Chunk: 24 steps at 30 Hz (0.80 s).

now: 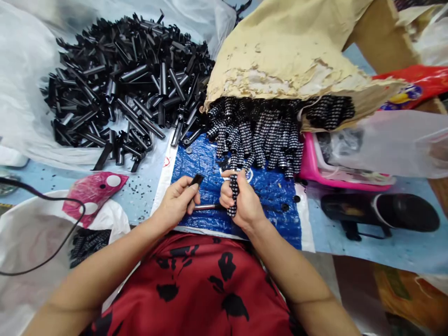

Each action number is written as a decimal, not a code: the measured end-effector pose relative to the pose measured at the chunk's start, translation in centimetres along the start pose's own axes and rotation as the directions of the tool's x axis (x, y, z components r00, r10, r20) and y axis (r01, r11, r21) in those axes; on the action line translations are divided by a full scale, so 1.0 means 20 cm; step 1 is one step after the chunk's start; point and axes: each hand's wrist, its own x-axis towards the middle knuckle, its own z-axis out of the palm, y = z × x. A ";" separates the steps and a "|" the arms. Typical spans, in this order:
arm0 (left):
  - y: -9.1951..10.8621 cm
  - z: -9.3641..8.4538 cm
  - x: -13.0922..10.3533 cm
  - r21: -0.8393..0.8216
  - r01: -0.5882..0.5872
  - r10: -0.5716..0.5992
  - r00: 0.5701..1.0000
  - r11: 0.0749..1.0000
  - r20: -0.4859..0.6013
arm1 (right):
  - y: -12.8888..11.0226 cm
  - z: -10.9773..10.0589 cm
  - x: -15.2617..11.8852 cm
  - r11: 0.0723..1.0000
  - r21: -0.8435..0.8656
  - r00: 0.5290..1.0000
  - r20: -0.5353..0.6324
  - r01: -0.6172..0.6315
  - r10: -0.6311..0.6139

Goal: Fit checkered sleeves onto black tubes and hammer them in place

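Note:
My left hand (178,200) is closed on a small black plastic part (197,179), held above the blue sheet (210,161). To its right, my right hand (245,198) wraps round a black tube with white print (233,193), which stands roughly upright in the fist. Between the hands lies a thin metal rod (206,207) with a dark end reaching towards my right hand. Just beyond the hands, a pile of similar printed tubes (271,137) spills from a torn tan sack (280,51).
A large heap of black plastic parts (136,84) lies on clear plastic at the back left. On the right are a pink tray (308,161) and a black cylindrical device (378,212). A pink packet (93,193) and a black cable (70,198) are at the left.

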 end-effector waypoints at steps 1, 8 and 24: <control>0.00 0.02 0.00 0.017 -0.006 0.006 1.000 1.000 0.001 | 0.01 0.01 0.00 1.000 -0.020 1.000 0.013 0.016 -0.016; 0.00 0.16 0.03 0.259 -0.275 0.270 0.961 0.926 0.055 | 0.06 0.06 0.01 0.968 -0.103 0.969 -0.080 0.227 -0.236; 0.00 0.10 -0.01 0.162 -0.181 0.184 0.983 0.970 -0.005 | 0.03 -0.14 -0.02 -0.175 -0.546 0.385 0.750 0.819 -0.538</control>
